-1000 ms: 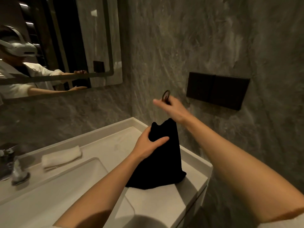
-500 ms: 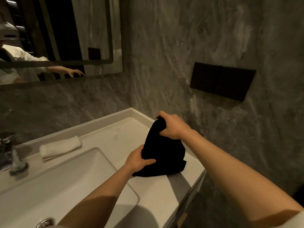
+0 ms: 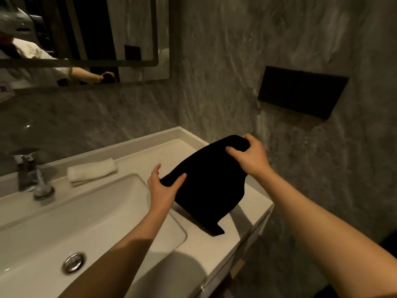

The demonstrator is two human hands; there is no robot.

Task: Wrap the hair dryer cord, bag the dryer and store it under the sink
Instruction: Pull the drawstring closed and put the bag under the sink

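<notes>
Black soft fabric bag point(image 3: 206, 190) is held between both hands and tilted, upper end at the right hand, lower corner apparently down on the white countertop point(image 3: 242, 220) near the right forearm. Contents can't be seen.

Right hand point(image 3: 251, 158): fingers are curled tight round the bunched upper end of the bag, thumb underneath.

Left hand point(image 3: 163, 190): the bag's left edge is pinched, thumb laid on top of the fabric, fingers fairly straight behind it.

White rectangular sink basin point(image 3: 96, 211) sits under the left forearm. Folded white towel point(image 3: 92, 171) is well left of the left hand, chrome faucet point(image 3: 28, 171) further left. Black rectangular wall panel point(image 3: 300, 91) is mounted above the right hand.
</notes>
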